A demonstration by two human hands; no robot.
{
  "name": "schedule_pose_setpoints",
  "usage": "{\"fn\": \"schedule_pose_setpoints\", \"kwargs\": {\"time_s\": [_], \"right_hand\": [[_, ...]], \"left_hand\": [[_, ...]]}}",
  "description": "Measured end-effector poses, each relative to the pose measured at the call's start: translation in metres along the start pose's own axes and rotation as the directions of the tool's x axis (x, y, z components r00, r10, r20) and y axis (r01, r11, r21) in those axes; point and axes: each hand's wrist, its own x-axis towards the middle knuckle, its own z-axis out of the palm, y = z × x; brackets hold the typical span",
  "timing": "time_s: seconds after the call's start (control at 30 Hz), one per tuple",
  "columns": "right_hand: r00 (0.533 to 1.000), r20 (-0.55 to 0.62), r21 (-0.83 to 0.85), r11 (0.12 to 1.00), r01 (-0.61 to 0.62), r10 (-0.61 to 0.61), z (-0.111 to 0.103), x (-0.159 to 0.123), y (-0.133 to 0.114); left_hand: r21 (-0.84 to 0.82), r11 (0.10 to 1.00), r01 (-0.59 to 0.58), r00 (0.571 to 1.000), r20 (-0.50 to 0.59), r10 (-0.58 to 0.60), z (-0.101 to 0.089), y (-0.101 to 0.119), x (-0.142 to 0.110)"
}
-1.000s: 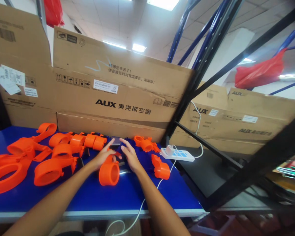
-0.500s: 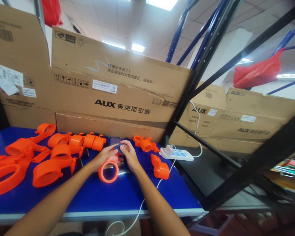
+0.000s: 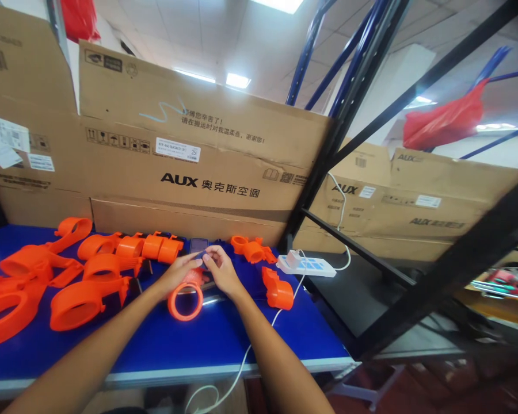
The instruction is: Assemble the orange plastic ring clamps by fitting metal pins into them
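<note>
My left hand (image 3: pixel 178 275) and my right hand (image 3: pixel 221 271) meet over the blue table (image 3: pixel 224 339), fingertips closed on a small dark blue piece (image 3: pixel 202 254). Fingers cover most of this piece, so its kind is unclear. Just below and between the hands lies an orange plastic holder with a round ring (image 3: pixel 185 317), its upper part partly behind my left hand. A dark flat object (image 3: pixel 198 245) is on the table behind my fingertips.
Several orange ring holders (image 3: pixel 75 305) spread over the table's left side. More orange parts (image 3: pixel 280 293) lie to the right, near a white power strip (image 3: pixel 306 265). Its white cable (image 3: pixel 247 353) hangs over the front edge. Large cardboard boxes (image 3: pixel 224 213) stand behind; a black rack post (image 3: pixel 315 184) rises at right.
The view has shifted slightly. My fingers have closed further over the small blue piece, so less of it shows. The orange holders stay in place.
</note>
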Motion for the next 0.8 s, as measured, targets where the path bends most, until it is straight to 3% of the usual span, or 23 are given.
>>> {"fn": "schedule_pose_setpoints", "kwargs": {"time_s": [0.1,0.17,0.23,0.3,0.4,0.53,0.67,0.8], "right_hand": [[0.997,-0.076,-0.16,0.987,0.014,-0.026,-0.015,0.002,-0.001],[0.979,-0.18,-0.41,0.912,0.011,-0.093,-0.031,0.002,-0.003],[0.972,-0.196,-0.704,0.709,-0.048,-0.128,-0.048,0.001,-0.005],[0.976,-0.2,-0.851,0.509,-0.131,-0.083,-0.061,-0.001,-0.005],[0.98,-0.2,-0.924,0.33,-0.193,0.012,-0.068,-0.004,-0.002],[0.976,-0.172,-0.959,0.204,-0.197,0.134,-0.066,-0.006,0.005],[0.961,-0.19,-0.966,0.138,-0.22,0.201,-0.065,-0.007,0.011],[0.958,-0.217,-0.963,0.121,-0.242,0.189,-0.064,-0.007,0.013]], "left_hand": [[-0.073,0.997,-0.035,0.999,-0.031,0.033,0.001,0.002,0.002],[-0.136,0.99,-0.043,0.998,-0.051,0.036,0.001,0.005,0.001],[-0.186,0.982,-0.037,0.998,-0.06,0.026,0.001,0.009,-0.001],[-0.217,0.975,-0.043,0.997,-0.07,0.029,0.002,0.012,-0.003],[-0.228,0.972,-0.06,0.995,-0.095,0.04,0.003,0.015,-0.005],[-0.211,0.976,-0.049,0.994,-0.109,0.027,0.004,0.016,-0.006],[-0.215,0.976,-0.016,0.994,-0.105,-0.007,0.003,0.015,-0.006],[-0.224,0.974,-0.009,0.996,-0.089,-0.012,0.003,0.014,-0.006]]}}
